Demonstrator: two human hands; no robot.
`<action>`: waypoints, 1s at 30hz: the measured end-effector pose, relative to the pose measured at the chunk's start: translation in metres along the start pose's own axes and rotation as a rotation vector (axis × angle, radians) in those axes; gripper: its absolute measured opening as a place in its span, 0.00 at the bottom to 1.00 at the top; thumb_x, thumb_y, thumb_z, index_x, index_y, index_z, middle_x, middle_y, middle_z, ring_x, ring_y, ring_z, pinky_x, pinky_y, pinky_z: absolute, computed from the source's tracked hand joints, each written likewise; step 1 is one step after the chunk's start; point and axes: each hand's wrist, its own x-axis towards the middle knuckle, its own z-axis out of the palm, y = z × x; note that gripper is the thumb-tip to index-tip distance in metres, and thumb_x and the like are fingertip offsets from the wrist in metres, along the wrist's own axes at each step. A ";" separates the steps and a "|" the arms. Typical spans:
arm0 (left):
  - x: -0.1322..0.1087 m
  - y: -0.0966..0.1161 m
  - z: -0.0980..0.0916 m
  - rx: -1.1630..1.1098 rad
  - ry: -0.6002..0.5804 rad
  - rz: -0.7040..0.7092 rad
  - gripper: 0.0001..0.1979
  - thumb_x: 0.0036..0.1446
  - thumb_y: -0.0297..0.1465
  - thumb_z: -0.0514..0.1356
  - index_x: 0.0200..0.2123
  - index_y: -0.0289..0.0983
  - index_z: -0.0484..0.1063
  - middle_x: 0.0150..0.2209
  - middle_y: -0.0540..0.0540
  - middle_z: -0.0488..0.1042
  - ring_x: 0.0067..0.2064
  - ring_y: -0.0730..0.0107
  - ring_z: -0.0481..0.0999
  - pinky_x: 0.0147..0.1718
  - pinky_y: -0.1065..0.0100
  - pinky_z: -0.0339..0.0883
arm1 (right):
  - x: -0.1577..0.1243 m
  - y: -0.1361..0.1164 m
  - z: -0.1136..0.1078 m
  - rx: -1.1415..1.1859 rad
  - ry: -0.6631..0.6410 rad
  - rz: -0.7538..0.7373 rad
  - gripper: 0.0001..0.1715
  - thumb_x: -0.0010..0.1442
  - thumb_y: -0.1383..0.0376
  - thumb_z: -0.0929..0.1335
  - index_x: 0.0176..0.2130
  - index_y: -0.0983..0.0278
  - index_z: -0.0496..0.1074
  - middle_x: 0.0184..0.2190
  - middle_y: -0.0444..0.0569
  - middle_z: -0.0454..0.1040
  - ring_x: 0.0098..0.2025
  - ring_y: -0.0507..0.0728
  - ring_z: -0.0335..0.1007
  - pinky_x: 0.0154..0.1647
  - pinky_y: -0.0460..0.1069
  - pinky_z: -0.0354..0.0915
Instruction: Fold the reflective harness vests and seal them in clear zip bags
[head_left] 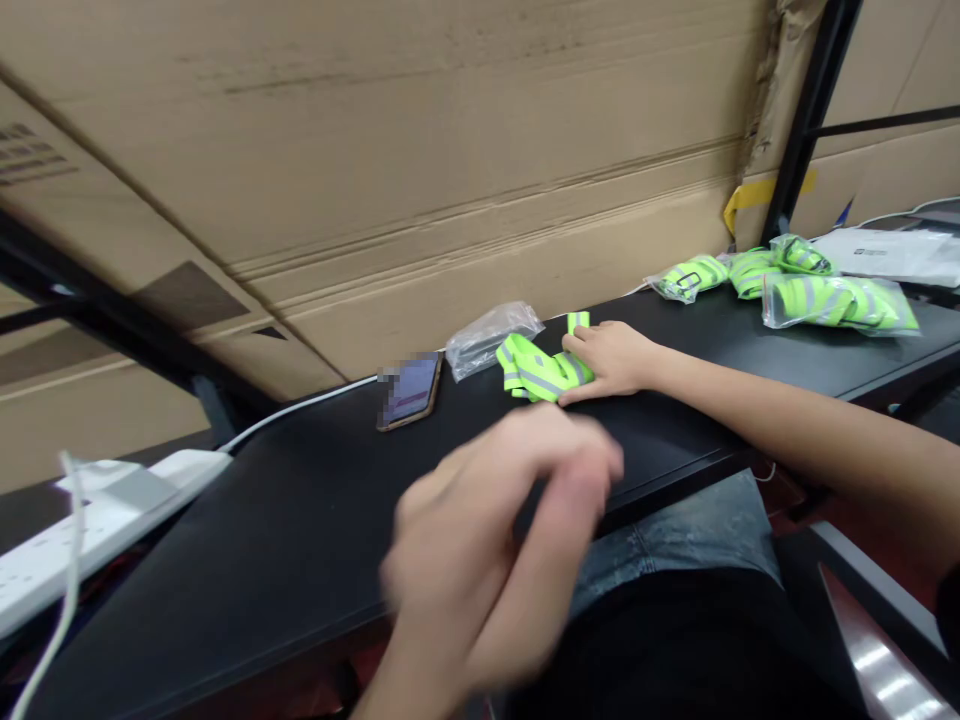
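Note:
A fluorescent yellow-green strap with silver reflective stripes (536, 375) lies loosely bunched on the black table. My right hand (611, 358) reaches in from the right, its fingers closed over the right side of that strap, and a short end sticks up beyond them. Close to the camera, my left hand (495, 520) is raised above the table, blurred by motion. Its fingers are curled and the thumb meets the index fingertip; nothing shows between them. A crumpled clear plastic bag (491, 338) rests just left of the strap.
A phone (411, 390) lies left of the plastic bag. Several bagged reflective straps (840, 302) sit at the right. A white power strip (97, 520) with cables occupies the left end. Cardboard (480, 150) stands along the table's back edge, beside a black metal frame post (806, 130).

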 end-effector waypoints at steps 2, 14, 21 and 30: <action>0.022 -0.017 0.009 0.068 -0.014 -0.022 0.16 0.67 0.36 0.46 0.50 0.47 0.71 0.44 0.46 0.77 0.49 0.58 0.76 0.52 0.53 0.71 | -0.002 -0.005 -0.001 -0.020 -0.005 0.057 0.45 0.59 0.32 0.57 0.49 0.67 0.69 0.38 0.59 0.75 0.37 0.65 0.72 0.37 0.54 0.60; 0.082 -0.159 0.033 0.147 -0.474 -0.238 0.33 0.53 0.51 0.61 0.56 0.37 0.69 0.59 0.37 0.70 0.60 0.47 0.68 0.60 0.52 0.58 | 0.001 0.024 0.006 0.306 -0.106 0.082 0.39 0.57 0.37 0.65 0.48 0.67 0.71 0.44 0.58 0.74 0.44 0.64 0.71 0.45 0.55 0.64; 0.077 -0.155 0.027 -0.152 -0.377 -0.520 0.43 0.39 0.40 0.70 0.59 0.35 0.62 0.54 0.37 0.72 0.51 0.54 0.76 0.48 0.58 0.69 | 0.000 0.026 -0.003 0.348 -0.117 0.141 0.36 0.52 0.41 0.71 0.47 0.66 0.69 0.43 0.57 0.74 0.40 0.63 0.71 0.38 0.52 0.63; 0.078 -0.149 0.040 0.169 -0.181 -0.355 0.18 0.47 0.34 0.65 0.43 0.39 0.69 0.39 0.45 0.77 0.41 0.55 0.77 0.39 0.60 0.67 | 0.003 0.015 -0.004 0.047 0.045 0.108 0.25 0.56 0.56 0.72 0.48 0.64 0.63 0.39 0.56 0.76 0.39 0.63 0.71 0.36 0.51 0.57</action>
